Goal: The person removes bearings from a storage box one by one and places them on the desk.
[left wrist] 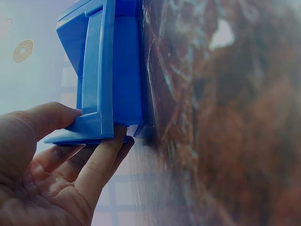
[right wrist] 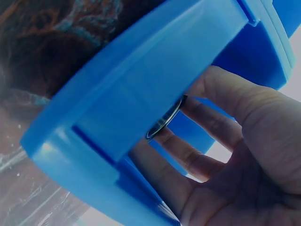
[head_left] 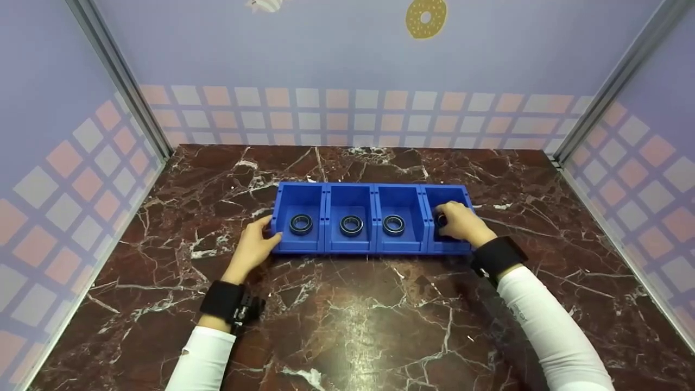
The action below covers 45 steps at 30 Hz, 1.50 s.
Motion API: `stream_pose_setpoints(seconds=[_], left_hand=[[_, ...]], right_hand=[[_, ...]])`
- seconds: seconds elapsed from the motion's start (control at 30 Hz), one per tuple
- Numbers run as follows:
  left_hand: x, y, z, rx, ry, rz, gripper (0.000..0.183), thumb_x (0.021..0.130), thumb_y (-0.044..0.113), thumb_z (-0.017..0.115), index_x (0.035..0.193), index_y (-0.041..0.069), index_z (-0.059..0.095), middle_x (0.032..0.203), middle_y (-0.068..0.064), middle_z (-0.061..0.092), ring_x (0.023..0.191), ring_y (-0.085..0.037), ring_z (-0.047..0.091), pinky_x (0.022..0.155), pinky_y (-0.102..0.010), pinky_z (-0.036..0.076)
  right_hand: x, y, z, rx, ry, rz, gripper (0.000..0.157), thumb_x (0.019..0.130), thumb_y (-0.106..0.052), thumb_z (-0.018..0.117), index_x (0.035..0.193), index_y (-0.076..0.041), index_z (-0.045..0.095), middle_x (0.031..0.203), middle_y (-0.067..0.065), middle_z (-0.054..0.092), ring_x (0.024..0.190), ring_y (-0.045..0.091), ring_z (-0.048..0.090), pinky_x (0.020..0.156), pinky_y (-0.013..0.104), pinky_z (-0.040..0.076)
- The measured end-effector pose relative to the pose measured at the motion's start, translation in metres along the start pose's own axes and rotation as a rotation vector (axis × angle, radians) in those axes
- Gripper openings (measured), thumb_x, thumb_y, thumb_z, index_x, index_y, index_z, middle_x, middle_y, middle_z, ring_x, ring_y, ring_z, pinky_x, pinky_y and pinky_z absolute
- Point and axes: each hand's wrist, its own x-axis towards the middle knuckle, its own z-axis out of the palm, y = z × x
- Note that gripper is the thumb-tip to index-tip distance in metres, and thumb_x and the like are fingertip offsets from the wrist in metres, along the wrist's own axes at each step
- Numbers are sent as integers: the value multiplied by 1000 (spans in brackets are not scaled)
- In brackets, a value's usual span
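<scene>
A row of joined blue bins stands on the table. At its left end my left hand grips the side wall, thumb over the front edge and fingers along the outside; the left wrist view shows this bin end close up. My right hand reaches into the rightmost bin and holds a ring-shaped bearing with its fingers. In the right wrist view the front wall hides part of that bearing. One dark-rimmed bearing lies in each other bin: left, second and third.
The brown marbled table extends around the bins. A back wall with a checked band rises behind, and side panels with metal corner posts enclose both sides.
</scene>
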Motion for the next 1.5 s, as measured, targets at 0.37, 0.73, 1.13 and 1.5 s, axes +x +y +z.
stream_pose_setpoints(seconds=[0.37,0.73,1.13,1.5], left_hand=[[0,0,-1,-9,-13,-7,56,97,5,59,148,-12,45,140,-34,59,134,-44,58,114,-54,46],[0,1,0,-12,-4,-7,55,96,4,60,147,-12,47,138,-34,61,132,-44,59,114,-53,46],[0,0,1,-11,-11,-7,56,96,5,60,148,-12,45,141,-34,58,135,-45,57,115,-54,45],[1,0,1,-17,-8,8,55,96,4,59,147,-13,46,139,-34,60,132,-44,59,113,-53,48]], right_hand=[[-4,-4,-8,13,32,-48,43,74,1,72,117,10,69,112,31,70,109,47,62,96,59,52],[-9,-5,-16,9,19,-15,44,81,0,69,124,8,68,120,33,66,115,49,61,97,65,50],[-11,-7,-24,3,14,-37,42,82,0,70,123,6,69,122,30,68,119,50,60,99,63,50],[-14,-12,-31,-5,16,-20,43,83,0,69,125,5,69,125,29,67,122,49,60,99,62,50]])
